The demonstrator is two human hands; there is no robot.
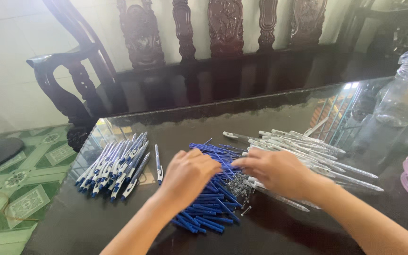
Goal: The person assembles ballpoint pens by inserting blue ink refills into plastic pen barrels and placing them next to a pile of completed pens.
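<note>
Seen from the head camera, both hands work over the middle of a dark, glossy counter (119,222). The left hand (187,174) lies knuckles up on a heap of thin blue ink refills (211,208), its fingers curled down into the pile; whether its grip is closed on any refill cannot be told, since the fingertips are hidden under the hand. The right hand (275,171) reaches in from the right, its fingers stretched leftward and pinched together at the top of the same heap, touching the refills; the blur there hides whether anything is actually held between them.

The blue refills lie in a loose fan at the counter's centre, directly under and between the two hands. Just beside them, under the right hand, sits a small cluster of metal springs (242,186). To the right, a spread of clear pen barrels (308,146) lies pointing mostly rightward, partly covered by the right wrist. Well to the left, a neat bundle of assembled blue-and-white pens (116,170) lies side by side, with one single pen (158,165) apart at its right edge.

Behind the counter stands a dark carved wooden bench (223,33). A clear plastic bottle (404,89) stands at the far right.
</note>
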